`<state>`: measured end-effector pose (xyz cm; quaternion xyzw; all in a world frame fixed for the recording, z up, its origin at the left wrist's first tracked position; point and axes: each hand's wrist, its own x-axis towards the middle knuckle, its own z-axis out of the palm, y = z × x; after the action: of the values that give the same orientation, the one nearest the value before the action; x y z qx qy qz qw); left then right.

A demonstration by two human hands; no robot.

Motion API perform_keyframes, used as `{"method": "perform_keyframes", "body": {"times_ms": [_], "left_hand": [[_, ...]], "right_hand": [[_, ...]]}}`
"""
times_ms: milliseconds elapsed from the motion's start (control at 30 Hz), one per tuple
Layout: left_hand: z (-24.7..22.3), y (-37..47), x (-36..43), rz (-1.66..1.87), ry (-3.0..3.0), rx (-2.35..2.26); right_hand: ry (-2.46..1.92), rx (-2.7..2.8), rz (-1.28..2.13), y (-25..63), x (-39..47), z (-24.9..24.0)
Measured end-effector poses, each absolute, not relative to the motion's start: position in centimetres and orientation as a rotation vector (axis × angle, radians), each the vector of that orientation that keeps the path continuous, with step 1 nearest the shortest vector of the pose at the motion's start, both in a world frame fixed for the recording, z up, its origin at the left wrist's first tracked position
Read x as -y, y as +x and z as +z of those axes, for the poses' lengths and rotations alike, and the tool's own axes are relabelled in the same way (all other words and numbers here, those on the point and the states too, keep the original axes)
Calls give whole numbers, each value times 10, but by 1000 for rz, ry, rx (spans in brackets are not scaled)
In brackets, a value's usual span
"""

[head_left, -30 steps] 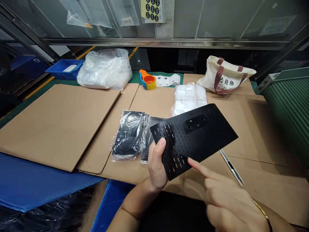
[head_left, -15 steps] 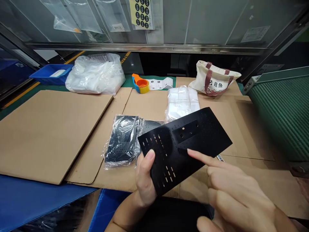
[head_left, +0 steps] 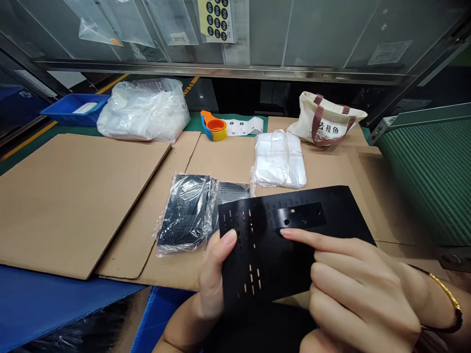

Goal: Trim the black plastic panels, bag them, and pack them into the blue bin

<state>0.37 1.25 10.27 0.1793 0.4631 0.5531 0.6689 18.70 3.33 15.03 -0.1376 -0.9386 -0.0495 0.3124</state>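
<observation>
My left hand (head_left: 217, 264) grips a black slotted panel (head_left: 272, 260) at its left edge, thumb on the face. The thin, flat panel has rows of small slots and a recessed strip with round holes. Index finger outstretched, my right hand (head_left: 360, 284) points at the panel just below the strip, its tip at or very near the surface. The other right fingers are curled, with nothing visible in them. Behind the left hand lie black slotted pieces in a clear plastic bag (head_left: 186, 211) and another bagged black piece (head_left: 230, 192), partly hidden by the panel.
Cardboard sheets (head_left: 81, 196) cover the bench's left side. Further back are a stack of clear bags (head_left: 279, 159), a tape dispenser (head_left: 215, 130), a canvas tote (head_left: 327, 120), a white plastic bundle (head_left: 143, 110) and a blue tray (head_left: 73, 110). A green conveyor belt (head_left: 430, 171) borders the right.
The panel has turned clockwise, its right end dropping lower and uncovering more of the clear bag stack. My right index finger now points closer to the recessed strip; a bracelet shows on that wrist.
</observation>
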Motion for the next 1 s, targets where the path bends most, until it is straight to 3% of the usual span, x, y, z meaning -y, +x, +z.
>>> {"method": "perform_keyframes", "body": {"times_ms": [800, 1000], "left_hand": [[104, 3, -11, 1271, 413, -1035], [111, 1, -11, 1208, 399, -1013]], "right_hand": [[-327, 2479, -262, 187, -34, 149], [-639, 2379, -262, 198, -23, 170]]}}
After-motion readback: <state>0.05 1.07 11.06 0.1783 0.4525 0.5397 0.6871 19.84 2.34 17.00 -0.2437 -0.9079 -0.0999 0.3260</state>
